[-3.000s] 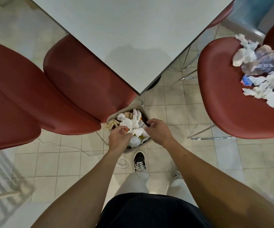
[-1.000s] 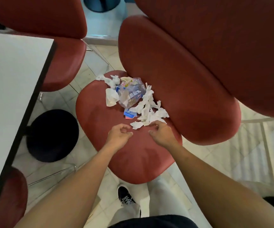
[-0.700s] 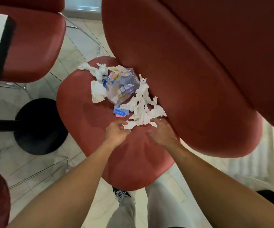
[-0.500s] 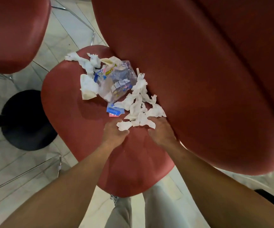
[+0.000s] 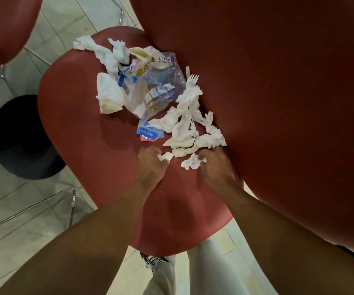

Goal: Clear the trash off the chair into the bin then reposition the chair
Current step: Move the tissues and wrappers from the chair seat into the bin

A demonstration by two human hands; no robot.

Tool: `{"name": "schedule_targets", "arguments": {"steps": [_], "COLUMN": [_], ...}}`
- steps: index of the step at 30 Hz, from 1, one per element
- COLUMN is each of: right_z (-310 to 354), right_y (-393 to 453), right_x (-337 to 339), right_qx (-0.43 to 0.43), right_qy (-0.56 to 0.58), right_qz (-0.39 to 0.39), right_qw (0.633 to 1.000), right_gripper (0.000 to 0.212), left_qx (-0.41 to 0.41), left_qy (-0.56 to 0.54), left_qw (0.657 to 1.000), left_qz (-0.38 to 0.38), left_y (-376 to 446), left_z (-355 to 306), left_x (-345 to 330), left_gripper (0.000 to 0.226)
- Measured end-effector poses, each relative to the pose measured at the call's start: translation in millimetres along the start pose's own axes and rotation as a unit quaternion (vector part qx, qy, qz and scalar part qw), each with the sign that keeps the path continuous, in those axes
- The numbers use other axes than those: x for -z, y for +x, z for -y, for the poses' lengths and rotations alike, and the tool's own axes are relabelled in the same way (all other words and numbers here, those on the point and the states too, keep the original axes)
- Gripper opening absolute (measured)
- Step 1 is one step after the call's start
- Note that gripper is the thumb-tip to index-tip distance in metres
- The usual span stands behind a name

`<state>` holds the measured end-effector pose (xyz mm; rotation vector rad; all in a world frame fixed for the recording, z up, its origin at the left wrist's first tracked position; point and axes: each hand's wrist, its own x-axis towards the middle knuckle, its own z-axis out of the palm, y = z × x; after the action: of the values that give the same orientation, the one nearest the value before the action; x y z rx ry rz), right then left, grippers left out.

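Note:
A red chair seat [image 5: 91, 133] holds a pile of trash: crumpled white tissues [image 5: 184, 126], a clear plastic paper-towel wrapper [image 5: 157, 86], a white plastic fork [image 5: 192, 80] and a small blue packet [image 5: 148, 132]. My left hand [image 5: 151, 166] is at the near edge of the pile, its fingers pinched on a small tissue scrap [image 5: 165, 156]. Beside it, my right hand [image 5: 216, 167] curls its fingers onto another tissue scrap [image 5: 193, 161]. The bin is out of view.
The chair's red backrest [image 5: 278, 103] fills the right side, close to my right hand. Another red chair [image 5: 3, 24] is at the top left. A black round table base [image 5: 20, 137] stands on the tiled floor to the left, near chrome chair legs [image 5: 44, 203].
I turned from the bin to the chair with trash. Both hands reached forward to the near edge of the tissue pile and closed on scraps; the view moved closer.

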<state>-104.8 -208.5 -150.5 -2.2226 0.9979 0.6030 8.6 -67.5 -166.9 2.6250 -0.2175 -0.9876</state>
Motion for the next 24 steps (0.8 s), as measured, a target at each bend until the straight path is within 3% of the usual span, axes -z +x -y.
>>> {"name": "schedule_targets", "arguments": {"steps": [3,12,17,21,24], "right_z": [5.3,40.0,72.2,99.6,118.4], "right_y": [-7.5,-72.3,-121.4,-156.1,-188.1], "right_x": [-1.5,9.4,17.2,14.2,6.7], "right_qx": [-0.030,-0.027,-0.003,0.028,0.051], "right_qy": [0.047,0.144,0.169,0.171,0.178], "right_qz": [0.006,-0.042,-0.055,-0.051,-0.059], "right_qw": [0.998,0.988,0.984,0.984,0.981], "right_gripper": [0.026,0.026,0.027,0.023,0.020], "left_qx": [0.028,0.096,0.075,0.051,0.022], "left_qy": [-0.030,-0.114,-0.163,-0.210,-0.212], "left_qw": [0.999,0.989,0.981,0.974,0.975], "left_qz": [-0.014,-0.023,-0.067,-0.073,-0.066], "left_y": [-9.0,-70.6,-119.5,-150.1,-179.8], "left_z": [3.9,17.7,48.5,80.6,106.9], "left_x": [7.6,58.7,95.0,114.8,127.5], "left_gripper": [0.007,0.016,0.009,0.035,0.033]}}
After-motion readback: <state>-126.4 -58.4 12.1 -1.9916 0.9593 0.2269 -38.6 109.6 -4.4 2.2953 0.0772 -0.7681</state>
